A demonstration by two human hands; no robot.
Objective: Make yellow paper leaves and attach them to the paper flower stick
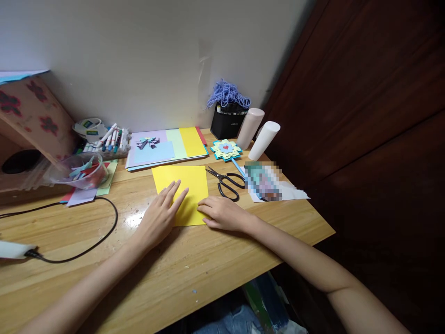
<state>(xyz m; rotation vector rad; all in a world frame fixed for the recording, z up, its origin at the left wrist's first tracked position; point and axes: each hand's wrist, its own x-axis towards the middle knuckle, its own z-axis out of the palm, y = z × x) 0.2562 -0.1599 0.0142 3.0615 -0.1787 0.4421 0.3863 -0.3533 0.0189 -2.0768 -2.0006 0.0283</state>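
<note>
A sheet of yellow paper [189, 180] lies on the wooden table in front of me. My left hand [162, 209] rests on its left part, fingers spread and stretched out. On the lower right edge of the sheet lies my right hand [222, 213], its fingers lightly bent on top of the paper and the thumb a little apart. Just right of the sheet, scissors [225, 181] with black handles lie with their blades nearly together. Beyond them is a layered paper flower [225, 149] on a blue stick, with a red heart at its centre.
Coloured paper sheets [193, 141] are stacked at the back. Two white cylinders [264, 140] stand near a black marker case [227, 123] topped with purple yarn [227, 94]. Leftward are markers [113, 139], a clear bowl of scraps [81, 172] and a black cable [113, 222].
</note>
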